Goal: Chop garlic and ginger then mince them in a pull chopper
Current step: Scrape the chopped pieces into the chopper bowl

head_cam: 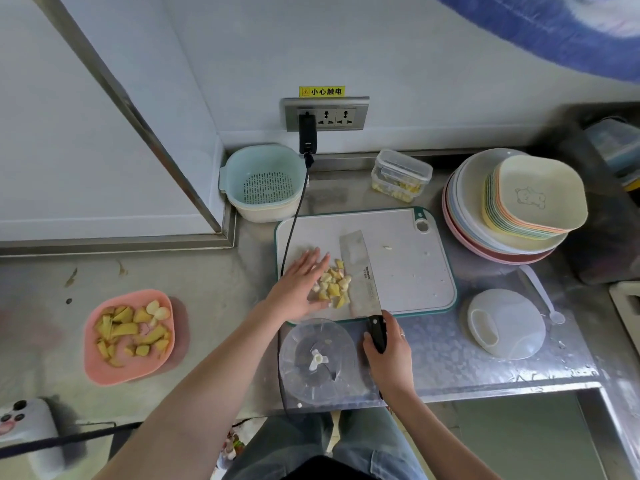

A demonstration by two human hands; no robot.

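Garlic and ginger pieces (333, 284) lie heaped on the cutting board (408, 268), between the left hand (302, 285) and the cleaver (360, 271). At the bench's near edge stands the pull chopper bowl (317, 362), lid off, its white blade hub showing, touching the board's near edge. Just right of it the right hand (388, 348) has its grip closed round the cleaver's black handle, the blade lying flat on the board against the heap. The left hand's grip is wide, fingers straight, resting against the heap's left side. The chopper lid (504, 323) lies near the bench's right side. A pink plate (130, 336) of more pieces sits toward the left. Farther back are stacked plates (512, 202), a lidded container (401, 176) and a colander (261, 181) in the back corner.
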